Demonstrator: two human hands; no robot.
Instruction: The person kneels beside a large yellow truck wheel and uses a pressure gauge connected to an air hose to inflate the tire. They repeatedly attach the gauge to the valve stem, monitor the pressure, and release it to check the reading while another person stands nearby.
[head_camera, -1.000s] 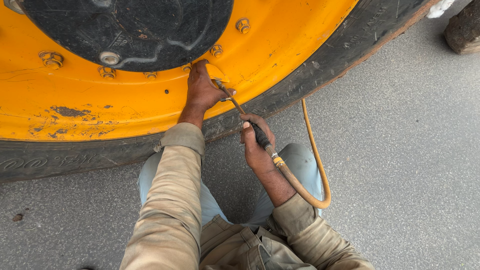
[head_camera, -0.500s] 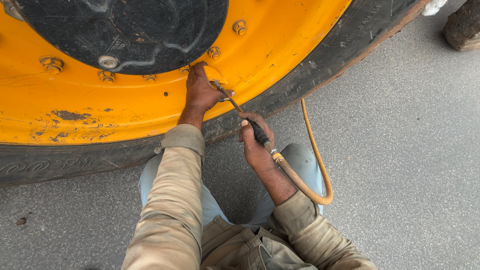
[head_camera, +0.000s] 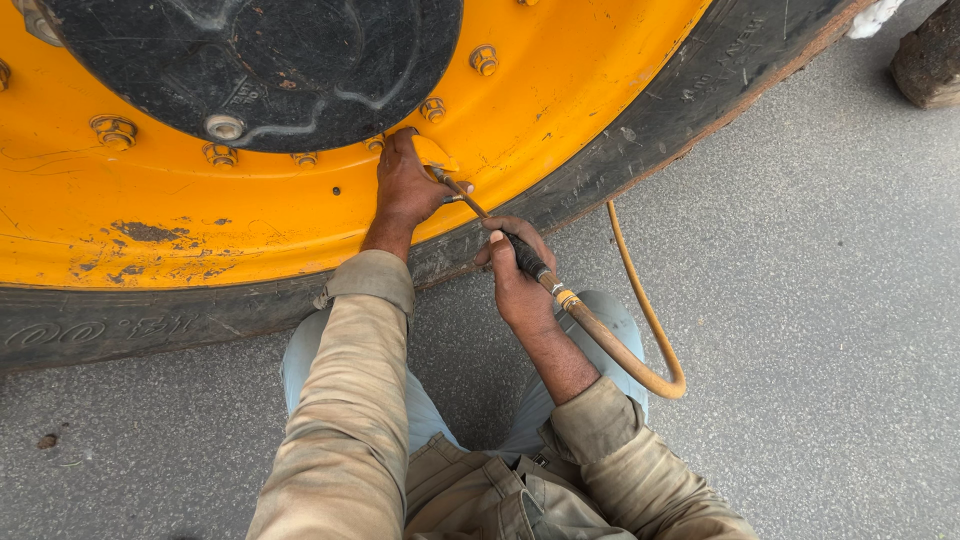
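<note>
Air chuck (head_camera: 455, 196) sits at the valve on the yellow rim (head_camera: 300, 215), just below the black hub (head_camera: 260, 60), near the tyre's (head_camera: 620, 150) lower edge. Left hand (head_camera: 405, 185) rests on the rim, fingers closed round the chuck's tip, wrist straight, forearm reaching up from the knee. Right hand (head_camera: 517, 275) wraps the black grip, thumb on top; orange hose (head_camera: 640, 370) loops behind on the floor (head_camera: 800, 300). Best practice, as I judge: keep the chuck square on the valve, press steadily, leave hose slack.
</note>
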